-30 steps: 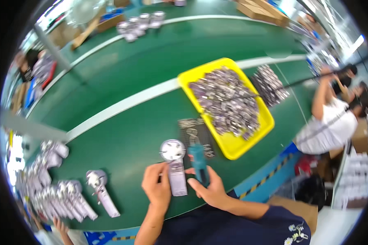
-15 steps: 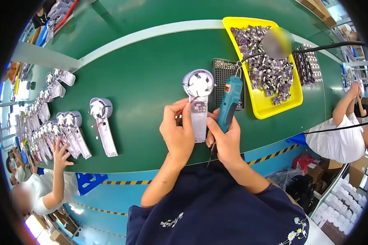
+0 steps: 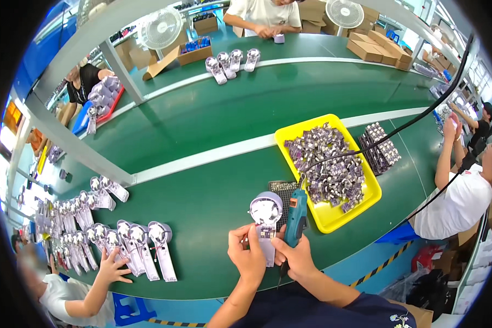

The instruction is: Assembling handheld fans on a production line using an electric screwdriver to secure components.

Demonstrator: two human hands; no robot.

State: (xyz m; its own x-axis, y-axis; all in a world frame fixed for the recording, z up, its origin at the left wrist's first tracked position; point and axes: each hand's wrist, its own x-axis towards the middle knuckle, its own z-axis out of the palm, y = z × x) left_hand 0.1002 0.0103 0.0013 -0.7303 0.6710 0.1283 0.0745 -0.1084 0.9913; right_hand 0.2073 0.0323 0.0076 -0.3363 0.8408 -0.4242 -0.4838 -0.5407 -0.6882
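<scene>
Green workbench (image 3: 202, 202) runs across my feed. Opened lilac handheld fan (image 3: 266, 209) sits near the front edge, purple circuit board (image 3: 267, 232) showing in its handle. Left hand (image 3: 247, 256): thumb and fingers pinched nearly together on the handle's left side; can't tell how firmly. Right hand (image 3: 297, 258): fingers wrapped round a teal electric screwdriver (image 3: 297, 214), bit pointing down. Beyond, I see a black perforated tray (image 3: 279, 188), then a yellow tray (image 3: 333, 223) heaped with loose boards (image 3: 329, 172). More fans (image 3: 161, 251) left, beside a co-worker's hand (image 3: 112, 268).
</scene>
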